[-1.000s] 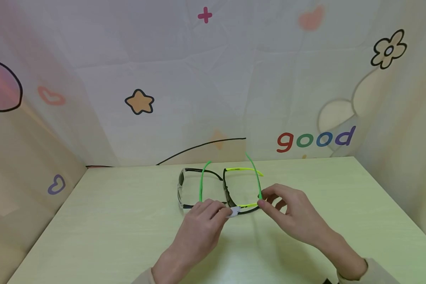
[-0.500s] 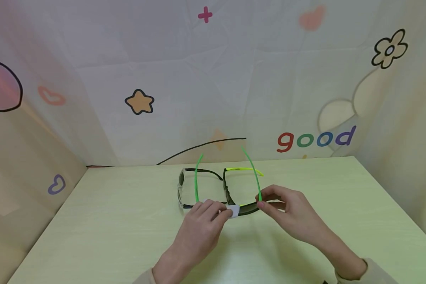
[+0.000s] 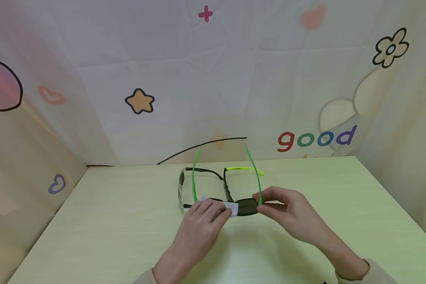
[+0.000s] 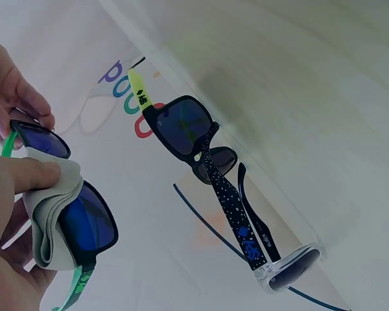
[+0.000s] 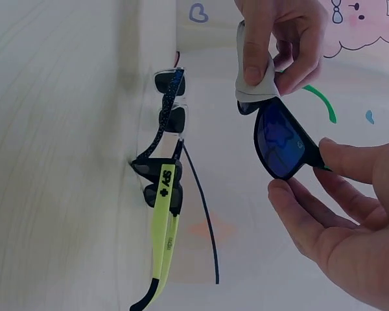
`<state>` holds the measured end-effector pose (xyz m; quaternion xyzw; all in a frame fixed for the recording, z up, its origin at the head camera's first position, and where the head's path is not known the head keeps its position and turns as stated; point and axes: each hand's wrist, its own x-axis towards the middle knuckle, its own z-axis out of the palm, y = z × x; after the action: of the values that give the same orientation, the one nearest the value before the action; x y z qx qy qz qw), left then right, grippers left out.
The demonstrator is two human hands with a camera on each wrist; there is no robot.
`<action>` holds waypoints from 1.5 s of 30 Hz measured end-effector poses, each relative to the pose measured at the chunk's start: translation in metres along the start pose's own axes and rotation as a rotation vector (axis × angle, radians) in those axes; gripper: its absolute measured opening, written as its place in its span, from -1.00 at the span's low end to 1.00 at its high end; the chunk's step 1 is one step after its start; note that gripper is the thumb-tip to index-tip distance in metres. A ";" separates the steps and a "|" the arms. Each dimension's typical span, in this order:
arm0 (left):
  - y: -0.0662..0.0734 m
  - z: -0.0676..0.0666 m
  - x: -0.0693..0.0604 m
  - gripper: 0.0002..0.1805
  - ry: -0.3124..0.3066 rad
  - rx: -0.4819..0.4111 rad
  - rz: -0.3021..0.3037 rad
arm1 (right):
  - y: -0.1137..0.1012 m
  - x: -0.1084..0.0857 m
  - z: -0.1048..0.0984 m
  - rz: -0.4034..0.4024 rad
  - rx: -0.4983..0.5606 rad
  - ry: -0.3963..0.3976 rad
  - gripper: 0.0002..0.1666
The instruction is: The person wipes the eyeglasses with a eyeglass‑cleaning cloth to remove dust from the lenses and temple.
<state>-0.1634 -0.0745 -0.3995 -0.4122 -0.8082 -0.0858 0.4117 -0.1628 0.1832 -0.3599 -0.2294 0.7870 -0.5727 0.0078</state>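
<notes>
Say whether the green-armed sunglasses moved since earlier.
Yes: in the head view, the green-armed sunglasses tilted, left tip rising leftward toward the outlined star.

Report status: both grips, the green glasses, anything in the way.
Left grip: pinching cloth on green glasses. Right grip: holding one end. Clear pair, yellow pair behind; neither in the way.

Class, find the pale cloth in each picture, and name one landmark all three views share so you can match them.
Head: the pale cloth is low in the middle, at the fingers of the left hand.
Left wrist: the pale cloth is at the left, folded in that hand.
Right wrist: the pale cloth is in the upper part, right of centre.
Shared landmark: the yellow-armed sunglasses.
</notes>
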 end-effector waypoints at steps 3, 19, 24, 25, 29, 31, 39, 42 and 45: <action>0.000 0.000 -0.001 -0.75 -0.007 0.008 0.002 | -0.001 -0.001 0.000 0.018 0.012 -0.003 -0.80; -0.002 0.001 0.000 -0.68 0.058 0.010 0.036 | 0.000 -0.001 -0.001 0.029 0.044 -0.009 -0.82; -0.001 0.001 0.002 -0.69 0.068 -0.006 0.051 | 0.000 0.000 0.002 0.017 0.054 -0.004 -0.81; 0.000 0.002 0.002 -0.70 0.066 -0.005 0.052 | 0.000 0.000 0.003 0.009 0.057 -0.001 -0.80; 0.001 0.002 0.003 -0.71 0.061 -0.001 0.052 | -0.001 0.001 0.006 -0.015 0.067 0.014 -0.77; 0.001 0.002 0.004 -0.71 0.065 -0.001 0.050 | -0.002 0.001 0.007 -0.024 0.066 0.026 -0.78; 0.003 0.003 0.008 -0.65 0.054 -0.003 0.056 | -0.003 0.003 0.012 -0.035 0.062 0.050 -0.76; 0.005 0.004 0.009 -0.60 0.037 0.001 0.056 | -0.003 0.004 0.013 -0.032 0.057 0.053 -0.74; 0.006 0.006 0.009 -0.58 0.021 -0.001 0.046 | -0.004 0.004 0.014 -0.027 0.051 0.059 -0.73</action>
<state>-0.1655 -0.0627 -0.3976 -0.4298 -0.7942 -0.0811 0.4218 -0.1612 0.1682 -0.3603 -0.2227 0.7687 -0.5993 -0.0173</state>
